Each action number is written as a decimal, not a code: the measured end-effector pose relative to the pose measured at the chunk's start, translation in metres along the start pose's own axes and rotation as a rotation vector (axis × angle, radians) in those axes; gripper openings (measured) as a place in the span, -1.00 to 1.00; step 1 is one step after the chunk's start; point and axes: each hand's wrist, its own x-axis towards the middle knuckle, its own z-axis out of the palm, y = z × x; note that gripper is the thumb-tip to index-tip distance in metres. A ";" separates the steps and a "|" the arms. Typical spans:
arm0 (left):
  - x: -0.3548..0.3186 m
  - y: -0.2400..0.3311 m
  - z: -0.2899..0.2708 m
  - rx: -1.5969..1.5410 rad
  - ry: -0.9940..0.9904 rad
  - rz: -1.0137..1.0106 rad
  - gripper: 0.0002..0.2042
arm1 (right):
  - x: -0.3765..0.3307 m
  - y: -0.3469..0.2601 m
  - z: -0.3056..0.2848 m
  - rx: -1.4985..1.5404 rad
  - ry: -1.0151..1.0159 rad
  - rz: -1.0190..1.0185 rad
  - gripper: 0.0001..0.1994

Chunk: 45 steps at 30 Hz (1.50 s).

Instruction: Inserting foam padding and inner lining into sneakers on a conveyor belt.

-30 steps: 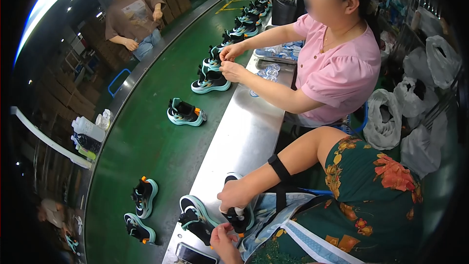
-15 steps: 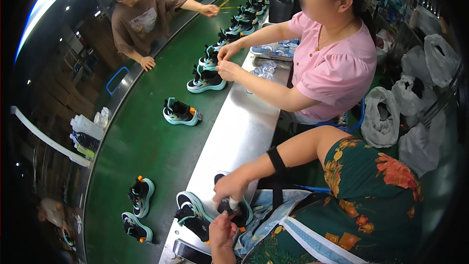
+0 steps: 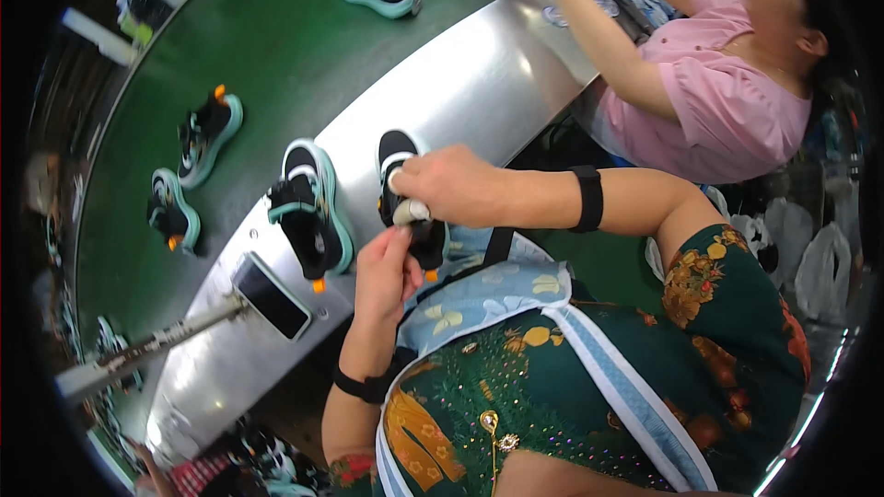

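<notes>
A black sneaker (image 3: 399, 145) with a pale mint sole stands on the metal ledge, close to the front of my apron. From the right, my right hand (image 3: 451, 186) reaches over its middle, fingers bent down onto the upper; pale covers wrap some fingertips. My left hand (image 3: 385, 267) is at the sneaker's heel end, thumb and fingers pinched together near the right fingertips. What lies in that pinch is too small to make out. Just left stands a matching sneaker (image 3: 313, 212) with an orange heel tab, touched by neither hand.
A phone (image 3: 273, 296) on a metal arm sits at the ledge's (image 3: 442, 64) left part. Two sneakers (image 3: 210, 138) rest on the green belt (image 3: 276, 55), with others farther up. Beside me on the right, a co-worker in a pink top (image 3: 737, 83) handles another sneaker.
My view has tilted and come closer to the ledge, so the phone shows more fully and the far person has left the picture. Both hands stay at the same sneaker, fingertips close together.
</notes>
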 end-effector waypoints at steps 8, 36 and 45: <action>0.003 -0.006 -0.012 -0.004 0.009 -0.002 -0.75 | 0.013 0.002 0.002 0.060 -0.069 -0.028 -0.79; 0.009 -0.004 0.015 -0.076 -0.036 -0.027 -0.69 | -0.009 0.024 -0.014 0.386 -0.039 0.005 -0.72; 0.012 -0.002 0.025 -0.105 -0.023 -0.027 -0.75 | -0.016 0.027 -0.015 0.215 0.077 0.041 -0.73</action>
